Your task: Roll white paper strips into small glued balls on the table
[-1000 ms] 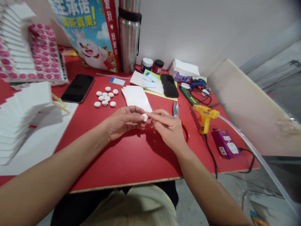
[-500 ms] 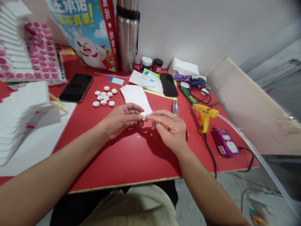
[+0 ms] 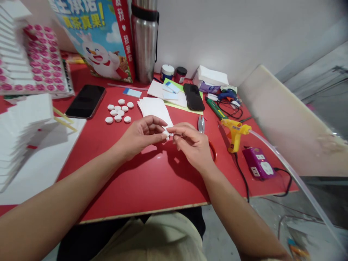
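Over the middle of the red table (image 3: 152, 181), my left hand (image 3: 140, 136) and my right hand (image 3: 191, 143) meet fingertip to fingertip. Both pinch a small white round piece (image 3: 166, 134) between thumb and fingers. A stack of white paper strips (image 3: 154, 107) lies just beyond the hands. Several white round pieces (image 3: 118, 113) like the held one sit in a loose group to the left of the strips.
A black phone (image 3: 85, 101) lies at the left, another black phone (image 3: 193, 97) at the back. Small snips (image 3: 201, 124), a yellow glue gun (image 3: 235, 132) and a purple power strip (image 3: 258, 165) sit to the right. A steel flask (image 3: 144, 40), white card stacks (image 3: 21, 130) and pink sticker sheets (image 3: 40, 61) stand behind and left.
Both hands have stayed together on the white piece, with the fingers shifting slightly around it. The view has drifted a little.
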{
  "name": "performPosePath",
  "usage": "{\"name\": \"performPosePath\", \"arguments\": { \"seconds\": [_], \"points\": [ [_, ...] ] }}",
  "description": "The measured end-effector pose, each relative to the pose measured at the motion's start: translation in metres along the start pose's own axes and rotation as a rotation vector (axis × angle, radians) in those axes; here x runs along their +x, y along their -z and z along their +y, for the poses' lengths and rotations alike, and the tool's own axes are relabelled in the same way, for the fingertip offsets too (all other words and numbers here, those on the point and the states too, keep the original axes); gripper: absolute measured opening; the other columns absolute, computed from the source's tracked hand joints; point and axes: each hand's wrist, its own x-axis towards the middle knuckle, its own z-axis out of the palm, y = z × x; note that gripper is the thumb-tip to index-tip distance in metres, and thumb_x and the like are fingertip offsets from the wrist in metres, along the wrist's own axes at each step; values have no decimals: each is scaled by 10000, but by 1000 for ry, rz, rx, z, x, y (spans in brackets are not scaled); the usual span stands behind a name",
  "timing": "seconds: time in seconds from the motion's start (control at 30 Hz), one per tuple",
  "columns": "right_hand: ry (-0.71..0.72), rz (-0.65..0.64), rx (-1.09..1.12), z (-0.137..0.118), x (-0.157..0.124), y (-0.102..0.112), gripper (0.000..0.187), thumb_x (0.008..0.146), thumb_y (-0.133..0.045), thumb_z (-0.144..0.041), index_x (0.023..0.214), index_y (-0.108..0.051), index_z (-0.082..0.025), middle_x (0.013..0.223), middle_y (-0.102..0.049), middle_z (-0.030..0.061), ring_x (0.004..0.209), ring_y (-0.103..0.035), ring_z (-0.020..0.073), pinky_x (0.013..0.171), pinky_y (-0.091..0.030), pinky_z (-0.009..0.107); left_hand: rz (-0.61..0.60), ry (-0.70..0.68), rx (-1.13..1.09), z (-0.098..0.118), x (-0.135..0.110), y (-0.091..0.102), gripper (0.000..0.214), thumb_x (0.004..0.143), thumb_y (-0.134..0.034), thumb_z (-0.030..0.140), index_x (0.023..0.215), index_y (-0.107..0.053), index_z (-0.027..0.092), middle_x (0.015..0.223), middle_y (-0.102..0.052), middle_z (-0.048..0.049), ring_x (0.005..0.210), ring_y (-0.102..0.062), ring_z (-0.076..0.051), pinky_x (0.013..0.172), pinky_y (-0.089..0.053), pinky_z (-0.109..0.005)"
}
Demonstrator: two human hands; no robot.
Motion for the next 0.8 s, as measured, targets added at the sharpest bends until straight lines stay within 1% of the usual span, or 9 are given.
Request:
{"name": "performPosePath", "arguments": {
  "seconds": [0.07, 0.17, 0.27, 0.33, 0.43, 0.5, 0.57, 0.67, 0.8],
  "points": [
    [111, 2, -104, 1, -1, -1, 317, 913, -524, -94, 1076, -760, -228, 1035, -692, 56, 774, -646, 127, 668, -528, 282, 1, 8, -11, 0, -1, 0, 389, 785, -834, 306, 1121, -683, 182, 888, -732, -35, 813, -704, -173, 763, -573, -318],
    [304, -9, -258, 5, -3, -3, 385, 904, -505, -51, 1142, -746, -234, 1069, -700, 72, 920, -678, 165, 783, -559, 325, 27, 51, 10, 0, -2, 0, 392, 779, -831, 282, 1139, -720, 174, 858, -737, -37, 768, -701, -160, 779, -567, -314],
    [360, -26, -319, 6, -4, -3, 388, 899, -505, -42, 1157, -733, -221, 1096, -706, 84, 998, -682, 184, 837, -563, 338, 48, 89, -17, 0, -2, -1, 383, 766, -834, 244, 1133, -752, 171, 832, -742, -40, 733, -694, -148, 771, -566, -302],
    [262, 18, -276, 4, -4, -2, 357, 904, -507, -57, 1143, -719, -214, 1084, -714, 74, 913, -688, 161, 780, -565, 311, 44, 113, -88, 0, -2, -1, 376, 764, -837, 232, 1129, -765, 177, 818, -741, -44, 718, -691, -152, 742, -579, -308],
    [4, 113, -123, -1, -1, 0, 235, 915, -578, -139, 1113, -682, -208, 1015, -731, 40, 719, -653, 112, 651, -540, 258, 31, 191, -236, 3, -2, -2, 329, 754, -843, 214, 1073, -782, 166, 819, -745, -66, 704, -694, -171, 683, -600, -327],
    [-143, 157, -13, -2, 0, 1, 120, 908, -662, -232, 1022, -674, -198, 851, -721, 7, 615, -608, 97, 578, -511, 232, 9, 244, -330, 5, -2, -1, 301, 743, -848, 194, 1034, -785, 154, 830, -746, -78, 700, -692, -177, 655, -606, -331],
    [-246, 166, 90, -1, 0, 1, 151, 891, -725, -330, 908, -658, -195, 661, -657, -29, 523, -560, 97, 485, -465, 217, -21, 264, -392, 5, -1, 0, 287, 746, -851, 186, 1021, -782, 138, 811, -730, -72, 677, -671, -159, 636, -600, -309],
    [-326, 139, 211, 2, -1, -1, 247, 879, -747, -414, 829, -642, -196, 568, -612, -42, 439, -517, 99, 386, -394, 210, -60, 251, -444, 3, 1, 2, 221, 788, -840, 227, 963, -773, 110, 742, -673, -45, 635, -614, -113, 620, -559, -237],
    [-287, 116, 234, 5, -2, -3, 227, 911, -720, -396, 838, -687, -184, 692, -697, 0, 495, -575, 89, 448, -435, 211, -112, 222, -483, -1, 3, 2, 213, 821, -820, 287, 831, -724, 98, 693, -610, -25, 613, -564, -94, 613, -516, -201]
  ]
}}
